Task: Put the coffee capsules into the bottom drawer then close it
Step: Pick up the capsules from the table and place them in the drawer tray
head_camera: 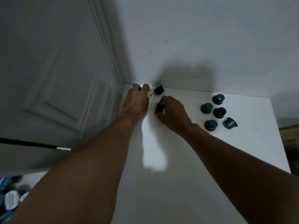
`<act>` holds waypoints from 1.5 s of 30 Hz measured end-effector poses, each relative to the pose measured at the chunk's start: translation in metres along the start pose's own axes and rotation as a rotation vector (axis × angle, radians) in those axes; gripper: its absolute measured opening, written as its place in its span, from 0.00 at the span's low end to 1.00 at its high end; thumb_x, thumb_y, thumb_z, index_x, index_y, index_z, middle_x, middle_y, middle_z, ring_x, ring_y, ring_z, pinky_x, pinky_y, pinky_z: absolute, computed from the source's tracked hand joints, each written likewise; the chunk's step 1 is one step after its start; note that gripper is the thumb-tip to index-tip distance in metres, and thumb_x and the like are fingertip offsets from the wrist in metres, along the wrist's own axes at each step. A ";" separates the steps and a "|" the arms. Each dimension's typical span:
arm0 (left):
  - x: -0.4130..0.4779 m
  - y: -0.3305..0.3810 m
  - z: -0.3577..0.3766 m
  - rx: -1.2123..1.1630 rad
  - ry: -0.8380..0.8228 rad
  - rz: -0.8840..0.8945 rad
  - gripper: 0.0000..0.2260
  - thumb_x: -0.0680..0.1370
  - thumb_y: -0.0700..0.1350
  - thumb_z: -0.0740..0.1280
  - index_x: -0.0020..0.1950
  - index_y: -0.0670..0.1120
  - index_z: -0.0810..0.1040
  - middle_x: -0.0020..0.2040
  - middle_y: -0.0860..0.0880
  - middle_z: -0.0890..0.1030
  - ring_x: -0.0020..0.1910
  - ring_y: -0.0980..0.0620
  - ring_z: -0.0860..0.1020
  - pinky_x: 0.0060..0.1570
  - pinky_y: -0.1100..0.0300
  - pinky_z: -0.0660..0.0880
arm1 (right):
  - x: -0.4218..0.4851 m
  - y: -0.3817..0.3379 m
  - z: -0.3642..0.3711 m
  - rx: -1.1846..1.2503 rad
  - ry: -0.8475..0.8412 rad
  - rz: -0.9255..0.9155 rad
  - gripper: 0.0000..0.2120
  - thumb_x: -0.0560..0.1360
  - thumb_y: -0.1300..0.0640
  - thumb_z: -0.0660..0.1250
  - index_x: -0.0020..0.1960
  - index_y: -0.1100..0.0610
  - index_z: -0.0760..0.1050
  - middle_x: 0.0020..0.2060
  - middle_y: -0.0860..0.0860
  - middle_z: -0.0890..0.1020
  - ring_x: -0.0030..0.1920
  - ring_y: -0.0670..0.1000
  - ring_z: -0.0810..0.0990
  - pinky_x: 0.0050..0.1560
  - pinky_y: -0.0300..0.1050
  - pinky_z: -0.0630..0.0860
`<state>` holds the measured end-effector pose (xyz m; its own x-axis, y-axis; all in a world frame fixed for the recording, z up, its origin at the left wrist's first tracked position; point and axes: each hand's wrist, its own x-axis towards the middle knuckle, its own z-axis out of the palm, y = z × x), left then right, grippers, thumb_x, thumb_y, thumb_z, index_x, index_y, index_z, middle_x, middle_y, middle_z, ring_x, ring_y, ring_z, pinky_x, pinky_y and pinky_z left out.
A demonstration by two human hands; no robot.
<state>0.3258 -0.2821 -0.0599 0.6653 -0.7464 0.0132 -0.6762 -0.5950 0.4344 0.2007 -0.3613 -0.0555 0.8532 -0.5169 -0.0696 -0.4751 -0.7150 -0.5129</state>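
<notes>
Your right hand (173,113) pinched a dark capsule (159,108) on its side, fingers curled round it, on the white surface (161,183). Just behind that dark capsule a lone capsule (159,89) lay tilted against the wall (194,46). Left of the dark capsule, your left hand (137,97) rested at the back corner with its fingers curled. Whether it held anything could not be told. Five capsules (219,112) clustered well to the right of the dark capsule, four standing and one tipped over.

Risks, as a judgement: the pinch looked light and sideways, so the dark capsule could slip and roll. The lone capsule sat close enough that a knuckle could knock it along the wall. The tipped one in the cluster could roll toward the surface's right edge if nudged.

Room: the surface dropped off just left of your left hand, beside a panelled door (56,78), so that side was tight. Toward you from the dark capsule the surface lay broad. Far below and left of it, a blurred heap of stored capsules (10,198) probably marked the open drawer, whose edges could not be made out.
</notes>
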 end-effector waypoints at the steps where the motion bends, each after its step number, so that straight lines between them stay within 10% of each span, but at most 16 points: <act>1: -0.007 0.003 -0.003 -0.014 0.009 -0.010 0.12 0.76 0.38 0.60 0.59 0.43 0.71 0.56 0.39 0.73 0.53 0.40 0.73 0.45 0.56 0.65 | -0.005 0.001 -0.002 0.012 0.009 0.009 0.08 0.73 0.61 0.67 0.48 0.64 0.72 0.42 0.58 0.78 0.43 0.58 0.75 0.40 0.47 0.67; 7: -0.050 0.024 -0.029 0.060 0.089 0.045 0.08 0.72 0.36 0.62 0.51 0.38 0.73 0.48 0.38 0.77 0.47 0.38 0.75 0.43 0.51 0.68 | -0.045 -0.005 -0.030 0.060 0.053 0.042 0.23 0.73 0.60 0.67 0.67 0.56 0.67 0.49 0.54 0.79 0.47 0.54 0.77 0.47 0.44 0.72; 14: -0.121 0.082 -0.087 -0.008 0.154 0.172 0.18 0.74 0.42 0.67 0.64 0.44 0.75 0.55 0.42 0.76 0.55 0.42 0.73 0.54 0.58 0.67 | -0.120 -0.024 -0.093 0.126 0.221 0.068 0.16 0.68 0.64 0.65 0.56 0.60 0.73 0.48 0.55 0.78 0.50 0.56 0.76 0.47 0.46 0.71; 19: -0.186 0.130 -0.129 -0.004 0.208 0.246 0.17 0.71 0.39 0.68 0.60 0.40 0.75 0.50 0.40 0.79 0.49 0.39 0.75 0.48 0.54 0.69 | -0.189 -0.047 -0.141 0.124 0.225 0.095 0.26 0.71 0.61 0.64 0.69 0.57 0.66 0.62 0.53 0.72 0.63 0.54 0.71 0.53 0.40 0.65; 26: -0.285 0.161 -0.168 -0.008 0.299 0.268 0.17 0.74 0.44 0.69 0.62 0.42 0.74 0.56 0.43 0.78 0.56 0.43 0.73 0.53 0.57 0.67 | -0.277 -0.077 -0.163 0.078 0.315 -0.048 0.20 0.69 0.62 0.65 0.61 0.57 0.71 0.54 0.52 0.77 0.55 0.55 0.75 0.50 0.42 0.68; 45: -0.477 0.068 -0.261 -0.035 0.526 0.006 0.18 0.72 0.43 0.72 0.61 0.42 0.75 0.56 0.43 0.78 0.54 0.42 0.76 0.52 0.54 0.71 | -0.385 -0.244 -0.125 0.063 0.245 -0.346 0.16 0.71 0.63 0.65 0.58 0.54 0.73 0.50 0.51 0.73 0.52 0.55 0.74 0.47 0.40 0.66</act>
<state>0.0451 0.1113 0.1978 0.7367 -0.4937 0.4621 -0.6752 -0.5743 0.4629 -0.0385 -0.0462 0.2034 0.8801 -0.3533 0.3172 -0.1490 -0.8398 -0.5220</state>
